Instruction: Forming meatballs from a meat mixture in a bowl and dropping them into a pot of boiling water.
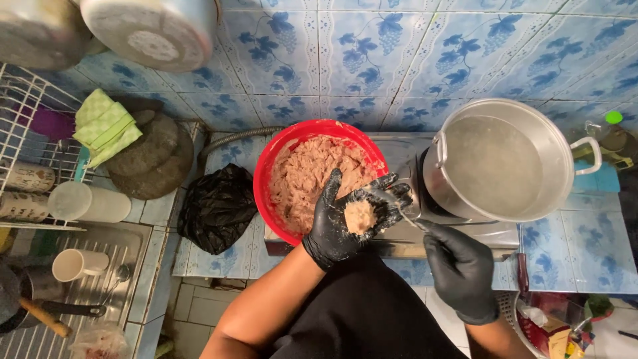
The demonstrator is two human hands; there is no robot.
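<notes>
**Head view: gloved hands shaping meat paste over the stove**

Left hand [345, 223], black glove, centre of frame, palm up. Fingers [392, 189] curled partway, cupping a small rounded lump of pinkish-beige meat paste [359, 217] that sits in the palm. Hand overlaps the lower right rim of the round red plastic bowl [269, 166].

Bowl holds a large mass of the same ground pinkish paste [309, 176]; it stands at frame centre on the steel tabletop stove [465, 233].

Right hand [460, 269], black glove, lower right of centre. Fingers closed around the handle of a thin metal spoon [407, 217]; spoon tip reaches the lump in the left palm.

Large round aluminium pot of cloudy water [498, 159] stands on the stove, just right of the bowl, right of centre.

Crumpled black plastic bag [216, 206] lies on the tiled table [551, 259], left of the bowl. Blue grape-patterned tile wall [372, 60] across the top. White plastic cup [76, 264] lies in the sink drainer, lower left.
</notes>
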